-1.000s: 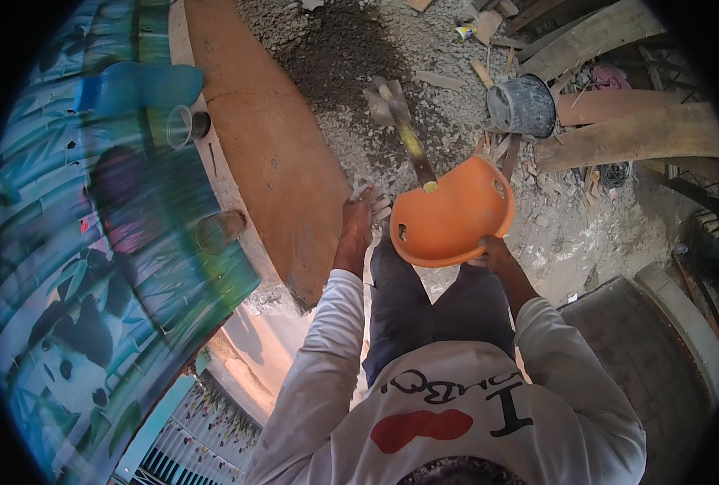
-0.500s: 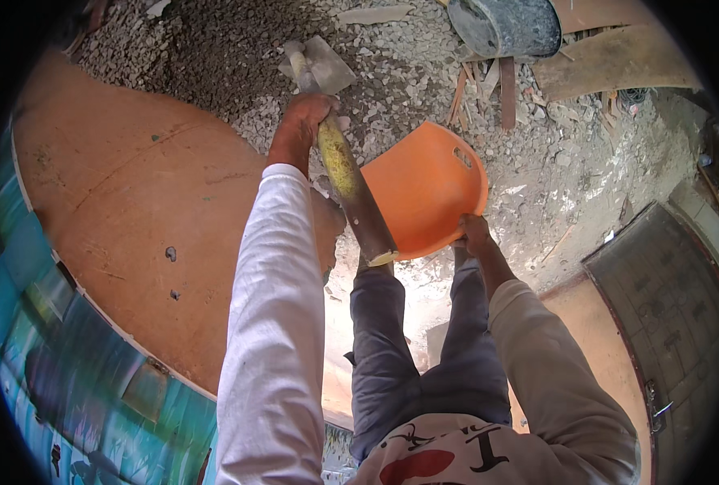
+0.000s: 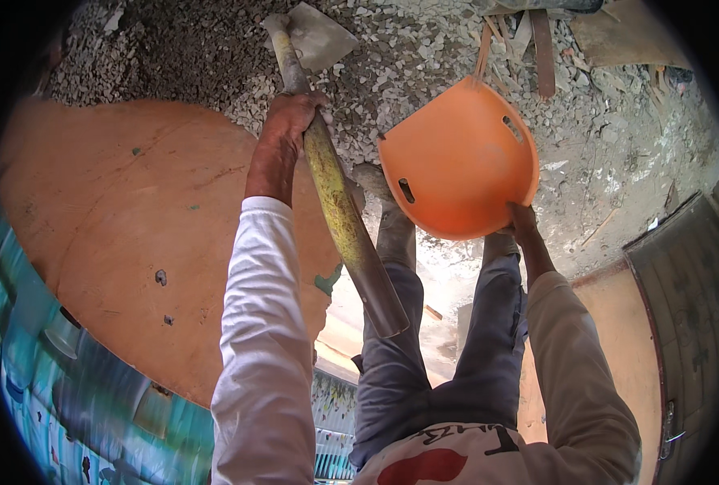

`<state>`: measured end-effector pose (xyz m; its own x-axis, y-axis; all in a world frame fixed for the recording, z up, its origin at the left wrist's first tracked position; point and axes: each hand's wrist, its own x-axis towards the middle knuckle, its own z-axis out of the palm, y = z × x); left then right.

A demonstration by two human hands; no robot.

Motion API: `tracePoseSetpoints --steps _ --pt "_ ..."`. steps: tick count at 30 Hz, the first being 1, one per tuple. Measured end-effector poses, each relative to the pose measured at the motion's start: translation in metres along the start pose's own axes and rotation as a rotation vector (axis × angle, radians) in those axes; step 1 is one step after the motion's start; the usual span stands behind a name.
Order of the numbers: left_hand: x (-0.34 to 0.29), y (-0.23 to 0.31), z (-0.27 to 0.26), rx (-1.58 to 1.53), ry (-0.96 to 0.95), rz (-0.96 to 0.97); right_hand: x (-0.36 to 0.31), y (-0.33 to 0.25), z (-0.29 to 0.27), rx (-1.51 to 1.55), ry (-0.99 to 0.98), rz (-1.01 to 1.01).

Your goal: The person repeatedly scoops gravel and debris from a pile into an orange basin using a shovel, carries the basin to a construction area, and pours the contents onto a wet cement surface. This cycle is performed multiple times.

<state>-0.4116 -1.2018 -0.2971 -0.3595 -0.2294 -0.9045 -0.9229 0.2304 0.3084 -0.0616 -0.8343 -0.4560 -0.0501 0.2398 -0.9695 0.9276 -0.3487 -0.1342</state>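
My left hand (image 3: 288, 117) is closed round the upper part of a hoe's worn yellow handle (image 3: 331, 174). The hoe blade (image 3: 321, 39), pale and flat, is at the far end over the gravel, and the handle's butt slants back toward my legs. In my right hand (image 3: 521, 222) is the near right rim of an orange plastic scoop pan (image 3: 461, 162), fingers partly hidden behind it. The pan has a straight front edge, a rounded back and two slot handles. Its inside shows no load.
Gravel (image 3: 165, 48) is heaped at the far left and spreads across the ground. A large brown sheet (image 3: 133, 234) lies to the left, beside teal patterned sheeting (image 3: 117, 404). Wood strips (image 3: 542, 52) lie beyond the pan, and a dark panel (image 3: 683, 299) is at the right.
The orange pan has moved right, away from the hoe, and turned so both slots show. The hoe's butt has swung nearer my body. The view has shifted, leaving the far bucket mostly out of frame.
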Motion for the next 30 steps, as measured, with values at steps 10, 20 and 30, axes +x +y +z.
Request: tracePoseSetpoints --steps 10,20,30 --pt "0.003 -0.073 0.062 -0.255 0.139 0.057 -0.229 -0.090 0.073 0.097 -0.990 0.078" --pt "0.014 -0.135 0.115 -0.696 0.103 -0.156 -0.181 0.039 0.077 -1.047 -0.152 -0.425" --pt "-0.067 0.105 -0.053 -0.682 0.434 0.711 -0.189 -0.154 0.253 -0.634 -0.574 -0.947"
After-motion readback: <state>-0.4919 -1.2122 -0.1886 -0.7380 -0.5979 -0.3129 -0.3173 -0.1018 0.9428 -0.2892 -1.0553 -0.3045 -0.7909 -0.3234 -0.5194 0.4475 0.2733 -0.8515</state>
